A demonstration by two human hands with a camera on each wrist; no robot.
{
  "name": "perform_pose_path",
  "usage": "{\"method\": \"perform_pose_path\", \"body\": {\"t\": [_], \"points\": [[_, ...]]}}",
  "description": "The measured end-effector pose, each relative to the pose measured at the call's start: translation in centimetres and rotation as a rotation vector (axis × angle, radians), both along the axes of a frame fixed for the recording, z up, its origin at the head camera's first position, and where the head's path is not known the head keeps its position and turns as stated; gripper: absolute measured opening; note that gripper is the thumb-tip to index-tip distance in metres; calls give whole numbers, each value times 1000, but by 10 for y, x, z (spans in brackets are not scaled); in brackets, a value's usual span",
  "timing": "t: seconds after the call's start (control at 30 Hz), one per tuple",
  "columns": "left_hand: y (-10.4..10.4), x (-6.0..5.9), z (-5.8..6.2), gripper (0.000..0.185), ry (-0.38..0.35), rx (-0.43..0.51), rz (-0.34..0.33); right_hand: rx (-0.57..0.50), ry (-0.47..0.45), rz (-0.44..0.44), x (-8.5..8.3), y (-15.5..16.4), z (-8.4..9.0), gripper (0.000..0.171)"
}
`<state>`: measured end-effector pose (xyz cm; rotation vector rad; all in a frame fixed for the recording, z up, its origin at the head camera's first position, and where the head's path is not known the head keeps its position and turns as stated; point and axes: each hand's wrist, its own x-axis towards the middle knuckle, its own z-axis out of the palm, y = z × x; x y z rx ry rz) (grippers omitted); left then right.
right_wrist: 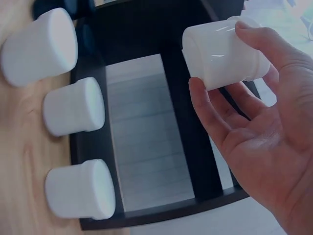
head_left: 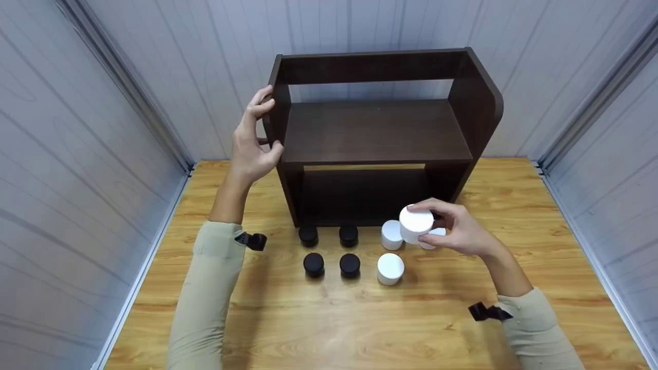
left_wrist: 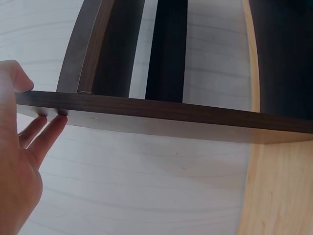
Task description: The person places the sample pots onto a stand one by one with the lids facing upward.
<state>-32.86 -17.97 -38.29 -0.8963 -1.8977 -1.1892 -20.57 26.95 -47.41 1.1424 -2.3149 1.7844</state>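
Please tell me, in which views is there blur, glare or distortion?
Head view: sharp, evenly lit, wall lines bowed by the wide lens. Left wrist view: the left hand is soft; the shelf edge sharp. Right wrist view: pale glare at top right, a soft highlight on the held white jar.

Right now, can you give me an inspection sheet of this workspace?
Surface: wooden table, bare in front.
Job's things: held white jar; three white jars and four black jars on the table; dark shelf unit, both shelves bare.
Clutter: nothing seen.
Grippers: left hand grips the shelf unit's side panel; right hand holds the white jar.
Cables: nothing seen.
Surroundings: pale panelled walls.
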Motion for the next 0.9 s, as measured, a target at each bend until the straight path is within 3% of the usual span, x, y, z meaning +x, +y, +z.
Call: {"method": "perform_pose_path", "body": {"t": [0.43, 0.7, 0.9], "points": [[1, 0, -2, 74, -23, -22, 28, -4, -24, -14, -17, -28, 36, 56], [3, 0, 0, 74, -11, 1, 21, -6, -50, -182, -18, -54, 63, 58], [3, 2, -2, 73, -49, 15, 28, -97, -66, -258, -23, -78, 81, 61]]}}
